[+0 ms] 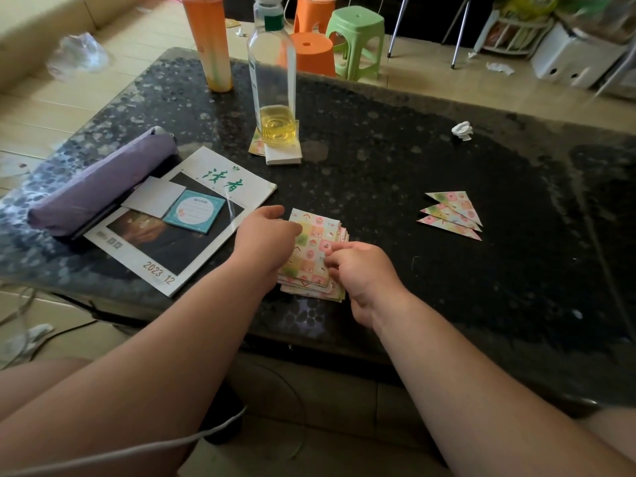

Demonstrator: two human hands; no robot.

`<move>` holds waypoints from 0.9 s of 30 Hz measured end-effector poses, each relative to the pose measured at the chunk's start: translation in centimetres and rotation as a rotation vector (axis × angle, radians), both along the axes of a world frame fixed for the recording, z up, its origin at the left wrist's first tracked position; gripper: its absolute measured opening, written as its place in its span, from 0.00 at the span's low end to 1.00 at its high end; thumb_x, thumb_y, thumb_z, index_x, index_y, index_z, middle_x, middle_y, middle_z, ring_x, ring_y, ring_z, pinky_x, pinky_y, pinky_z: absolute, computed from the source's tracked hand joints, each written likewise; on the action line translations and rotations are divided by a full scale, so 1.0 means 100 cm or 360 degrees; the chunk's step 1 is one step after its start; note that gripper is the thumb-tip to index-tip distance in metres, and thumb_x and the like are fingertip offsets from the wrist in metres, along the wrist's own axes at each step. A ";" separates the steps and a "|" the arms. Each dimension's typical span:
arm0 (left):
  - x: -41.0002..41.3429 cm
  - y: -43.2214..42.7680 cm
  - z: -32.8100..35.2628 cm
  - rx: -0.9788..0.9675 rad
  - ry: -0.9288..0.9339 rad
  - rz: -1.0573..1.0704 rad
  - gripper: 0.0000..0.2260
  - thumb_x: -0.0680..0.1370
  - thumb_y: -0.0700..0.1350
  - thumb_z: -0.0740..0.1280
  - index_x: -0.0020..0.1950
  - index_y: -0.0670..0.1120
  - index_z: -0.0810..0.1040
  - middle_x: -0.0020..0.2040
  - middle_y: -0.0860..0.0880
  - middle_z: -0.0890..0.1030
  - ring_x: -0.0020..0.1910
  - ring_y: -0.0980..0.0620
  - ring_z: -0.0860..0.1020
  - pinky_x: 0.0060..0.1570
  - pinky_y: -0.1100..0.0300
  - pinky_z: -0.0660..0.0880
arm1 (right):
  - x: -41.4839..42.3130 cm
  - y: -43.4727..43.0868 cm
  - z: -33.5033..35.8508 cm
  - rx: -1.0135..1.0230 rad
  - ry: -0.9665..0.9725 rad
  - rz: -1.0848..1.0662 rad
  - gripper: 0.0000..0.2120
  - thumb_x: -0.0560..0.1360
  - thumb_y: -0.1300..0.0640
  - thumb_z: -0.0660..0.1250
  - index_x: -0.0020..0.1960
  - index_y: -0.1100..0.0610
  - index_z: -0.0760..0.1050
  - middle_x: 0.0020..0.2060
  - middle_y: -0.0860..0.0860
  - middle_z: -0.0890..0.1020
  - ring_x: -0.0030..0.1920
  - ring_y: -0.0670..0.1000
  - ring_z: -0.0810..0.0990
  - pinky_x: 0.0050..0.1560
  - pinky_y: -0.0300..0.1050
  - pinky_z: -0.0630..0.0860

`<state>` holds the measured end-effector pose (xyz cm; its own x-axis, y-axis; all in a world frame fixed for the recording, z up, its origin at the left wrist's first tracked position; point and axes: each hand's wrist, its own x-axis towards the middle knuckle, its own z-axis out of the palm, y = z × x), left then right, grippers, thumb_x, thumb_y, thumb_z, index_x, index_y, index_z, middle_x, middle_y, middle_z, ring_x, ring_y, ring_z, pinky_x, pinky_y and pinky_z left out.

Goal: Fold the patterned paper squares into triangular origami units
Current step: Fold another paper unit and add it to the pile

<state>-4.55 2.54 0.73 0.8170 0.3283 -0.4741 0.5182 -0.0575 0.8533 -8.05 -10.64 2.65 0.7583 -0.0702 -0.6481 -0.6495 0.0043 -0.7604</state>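
Two-handed, working at dark table [378,160]; pressing stack of patterned squares [320,290] near front edge with relaxed left hand [265,235]; pinching top square [315,242] at right edge with curled right hand [358,273]; facing three folded triangles [454,215], well apart rightward.

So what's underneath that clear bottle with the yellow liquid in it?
The bottle stands on a white pad, with patterned paper peeking out at its left. How far that paper reaches underneath is hidden.
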 end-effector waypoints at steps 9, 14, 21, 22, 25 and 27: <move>-0.002 -0.003 0.000 -0.0168 -0.0066 0.0157 0.22 0.79 0.41 0.69 0.73 0.54 0.74 0.59 0.54 0.77 0.51 0.57 0.75 0.45 0.58 0.74 | 0.002 0.000 -0.009 0.0010 -0.0007 -0.0029 0.13 0.82 0.66 0.63 0.59 0.54 0.82 0.45 0.47 0.82 0.44 0.47 0.83 0.36 0.39 0.80; -0.004 0.000 -0.002 -0.0235 -0.0065 0.0272 0.20 0.77 0.41 0.69 0.68 0.54 0.78 0.56 0.52 0.82 0.54 0.51 0.82 0.54 0.49 0.82 | 0.004 -0.001 -0.015 0.0006 -0.0015 -0.0027 0.13 0.81 0.66 0.63 0.56 0.52 0.82 0.48 0.48 0.83 0.49 0.49 0.83 0.44 0.43 0.82; -0.004 0.004 -0.004 -0.0073 0.0120 0.0119 0.11 0.77 0.44 0.74 0.59 0.52 0.82 0.56 0.49 0.82 0.55 0.46 0.81 0.45 0.47 0.85 | 0.004 -0.003 -0.017 0.0030 -0.0069 -0.0017 0.14 0.82 0.66 0.62 0.59 0.54 0.82 0.45 0.47 0.83 0.45 0.47 0.82 0.37 0.39 0.81; -0.005 0.003 -0.005 -0.0001 0.0138 0.0047 0.08 0.78 0.46 0.74 0.56 0.52 0.83 0.55 0.49 0.82 0.54 0.46 0.82 0.43 0.47 0.85 | 0.004 -0.003 -0.018 0.0028 -0.0076 -0.0012 0.14 0.82 0.66 0.62 0.59 0.54 0.82 0.47 0.48 0.83 0.46 0.47 0.83 0.38 0.40 0.81; -0.007 0.000 -0.007 0.0211 0.0093 -0.0077 0.04 0.78 0.49 0.73 0.53 0.52 0.83 0.51 0.51 0.83 0.49 0.50 0.82 0.43 0.49 0.84 | 0.004 -0.002 -0.021 -0.0007 -0.0087 -0.0002 0.13 0.81 0.66 0.63 0.58 0.53 0.82 0.53 0.50 0.83 0.53 0.51 0.83 0.48 0.46 0.83; -0.007 0.000 -0.007 0.0309 0.0049 -0.0127 0.05 0.78 0.51 0.74 0.51 0.51 0.84 0.48 0.52 0.83 0.47 0.52 0.82 0.44 0.50 0.84 | 0.003 -0.003 -0.023 -0.0013 -0.0104 -0.0025 0.12 0.80 0.66 0.64 0.56 0.53 0.82 0.53 0.50 0.83 0.53 0.51 0.82 0.49 0.46 0.83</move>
